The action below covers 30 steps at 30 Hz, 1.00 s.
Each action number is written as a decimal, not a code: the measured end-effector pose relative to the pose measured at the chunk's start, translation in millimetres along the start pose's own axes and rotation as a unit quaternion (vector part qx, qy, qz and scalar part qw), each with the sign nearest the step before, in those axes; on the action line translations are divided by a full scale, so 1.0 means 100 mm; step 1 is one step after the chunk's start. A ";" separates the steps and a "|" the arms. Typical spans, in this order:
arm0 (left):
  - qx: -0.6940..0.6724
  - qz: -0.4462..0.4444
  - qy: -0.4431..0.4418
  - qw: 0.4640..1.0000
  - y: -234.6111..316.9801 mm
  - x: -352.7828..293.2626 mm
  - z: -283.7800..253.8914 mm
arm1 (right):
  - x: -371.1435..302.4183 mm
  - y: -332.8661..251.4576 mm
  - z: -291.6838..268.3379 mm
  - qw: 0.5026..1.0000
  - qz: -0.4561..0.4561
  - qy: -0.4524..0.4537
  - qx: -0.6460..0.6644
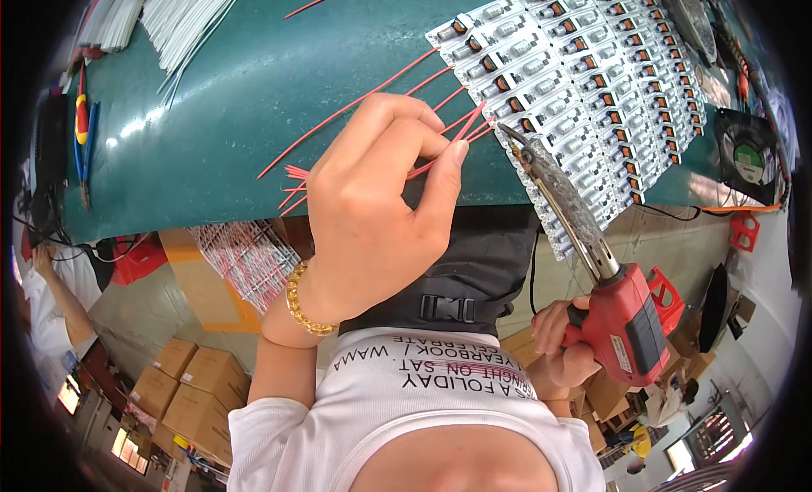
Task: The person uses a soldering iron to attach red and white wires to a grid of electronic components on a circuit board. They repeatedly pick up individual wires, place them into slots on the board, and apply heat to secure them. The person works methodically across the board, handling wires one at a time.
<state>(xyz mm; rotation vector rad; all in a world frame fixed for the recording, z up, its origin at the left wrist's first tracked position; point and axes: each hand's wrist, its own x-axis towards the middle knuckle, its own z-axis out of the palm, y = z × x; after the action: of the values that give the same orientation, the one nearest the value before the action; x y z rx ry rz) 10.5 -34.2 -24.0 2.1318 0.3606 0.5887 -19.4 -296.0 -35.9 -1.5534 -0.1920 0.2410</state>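
My left hand point(385, 183), with a yellow bead bracelet point(298, 302) on its wrist, pinches a small bundle of thin red wires point(476, 120) between thumb and fingertips. Their tips reach the edge of a big panel of small white circuit boards point(584, 95) bearing black-and-orange parts. My right hand point(560, 348) grips a red and black soldering gun point(624, 327). Its long metal barrel slants up over the panel, and the dark tip is beside the wire ends; whether they touch I cannot tell. Several red wires point(355, 105) run from the panel's left edge across the green tabletop point(220, 103).
Bundles of white wires point(190, 23) lie at the far left, near a red-and-yellow-handled tool point(81, 124). A black fan point(748, 158) stands at the right. Below the table edge, a carton holds wired boards point(245, 247). Cardboard boxes point(199, 386) and another person point(59, 297) are at left.
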 end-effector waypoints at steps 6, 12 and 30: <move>0.012 0.018 0.002 1.000 -0.03 0.00 -0.01 | -0.11 0.18 -0.20 0.999 0.028 -0.010 0.024; 0.015 0.022 -0.006 1.000 -0.02 0.00 -0.01 | 0.11 -0.12 0.19 1.000 -0.020 0.003 0.007; 0.064 0.052 -0.051 0.995 0.06 -0.08 -0.06 | -0.08 -0.01 -0.10 0.999 -0.002 -0.008 0.049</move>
<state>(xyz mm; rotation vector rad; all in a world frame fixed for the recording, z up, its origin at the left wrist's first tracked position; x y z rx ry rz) 0.8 -37.8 -18.2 2.3043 0.2359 0.5263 -24.5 -307.7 -34.8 -1.4536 -0.1943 0.2561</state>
